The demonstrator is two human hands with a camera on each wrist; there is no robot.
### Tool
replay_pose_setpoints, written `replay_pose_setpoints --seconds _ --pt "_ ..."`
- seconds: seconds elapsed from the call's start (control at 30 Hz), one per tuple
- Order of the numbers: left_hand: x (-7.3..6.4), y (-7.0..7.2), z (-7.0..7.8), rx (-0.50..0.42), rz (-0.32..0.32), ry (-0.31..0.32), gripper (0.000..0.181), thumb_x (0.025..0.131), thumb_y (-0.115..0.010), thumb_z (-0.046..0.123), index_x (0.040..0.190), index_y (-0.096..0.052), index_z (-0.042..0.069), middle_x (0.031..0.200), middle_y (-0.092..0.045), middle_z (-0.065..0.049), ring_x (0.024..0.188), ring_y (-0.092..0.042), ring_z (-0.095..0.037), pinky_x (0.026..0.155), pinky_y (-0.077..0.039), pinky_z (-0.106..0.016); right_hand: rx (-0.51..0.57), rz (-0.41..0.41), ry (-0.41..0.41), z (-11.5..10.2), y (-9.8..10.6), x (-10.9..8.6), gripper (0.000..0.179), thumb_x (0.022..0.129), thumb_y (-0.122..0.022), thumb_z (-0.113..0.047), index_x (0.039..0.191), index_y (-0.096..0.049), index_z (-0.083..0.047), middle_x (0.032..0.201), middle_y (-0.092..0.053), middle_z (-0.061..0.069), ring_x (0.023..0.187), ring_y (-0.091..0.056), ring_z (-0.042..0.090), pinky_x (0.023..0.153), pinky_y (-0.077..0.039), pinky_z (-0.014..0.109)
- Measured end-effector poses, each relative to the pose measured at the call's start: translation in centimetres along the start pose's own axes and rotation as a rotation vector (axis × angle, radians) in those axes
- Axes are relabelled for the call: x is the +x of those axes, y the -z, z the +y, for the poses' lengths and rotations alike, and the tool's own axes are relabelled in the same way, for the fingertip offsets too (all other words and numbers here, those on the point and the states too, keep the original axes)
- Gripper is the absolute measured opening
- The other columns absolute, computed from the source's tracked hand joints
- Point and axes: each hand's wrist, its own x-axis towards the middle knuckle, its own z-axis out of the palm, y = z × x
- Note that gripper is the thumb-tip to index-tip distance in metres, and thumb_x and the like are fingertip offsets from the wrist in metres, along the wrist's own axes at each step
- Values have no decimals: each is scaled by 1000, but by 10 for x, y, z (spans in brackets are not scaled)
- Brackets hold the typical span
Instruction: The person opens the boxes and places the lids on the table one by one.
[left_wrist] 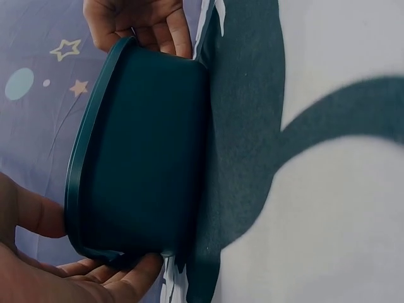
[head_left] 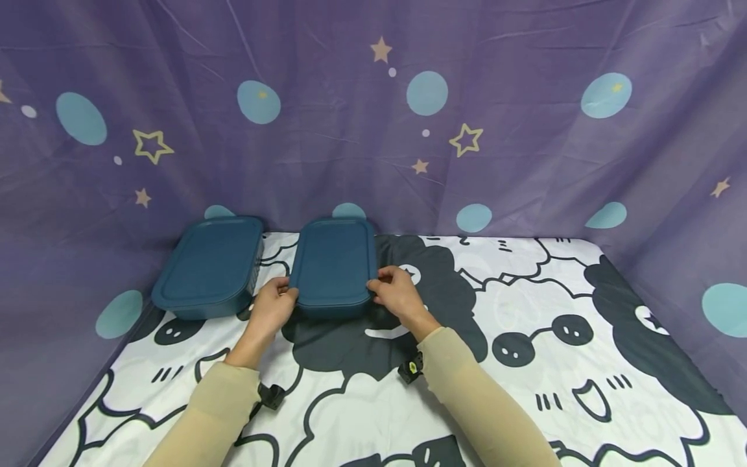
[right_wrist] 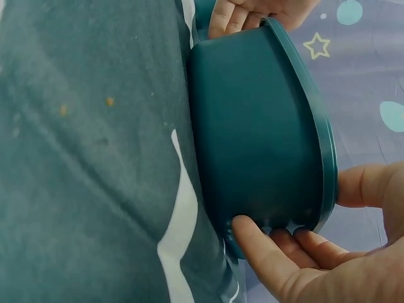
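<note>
A dark blue food container (head_left: 334, 263) with a flat lid sits on the patterned cloth between my two hands. My left hand (head_left: 273, 308) holds its near left side; in the left wrist view, the thumb is at the lid rim and the other fingers (left_wrist: 136, 281) curl along the lower wall. On the opposite side, my right hand (head_left: 399, 295) grips the near right edge. The right wrist view shows that thumb on the lid rim and the fingers (right_wrist: 265, 249) under the wall. The lid is on, so the inside is hidden.
Just left of my left hand stands a second, larger blue lidded container (head_left: 210, 263). A black-and-white cartoon cloth (head_left: 560, 389) covers the table. Behind it hangs a purple curtain (head_left: 350, 130) with stars and dots, close to the far ends of both containers.
</note>
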Motion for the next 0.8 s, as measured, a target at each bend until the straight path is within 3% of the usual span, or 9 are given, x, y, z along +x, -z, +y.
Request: replay_pose_setpoints --seconds 0.43,0.8 --pt "0 -13 4 -52 -39 -12 44 96 -46 10 134 -43 -10 126 -51 -27 112 -52 -36 92 -46 -44 25 -7 -24 0 15 0 40 90 -61 -8 125 -49 7 114 -54 20 98 -62 28 84 -53 41" --pt "1 -18 7 -41 -41 -21 44 94 -48 9 132 -43 -12 126 -50 -29 114 -51 -38 93 -45 -45 30 -4 -16 3 24 1 37 88 -61 -5 121 -51 9 110 -54 20 93 -63 26 82 -54 40"
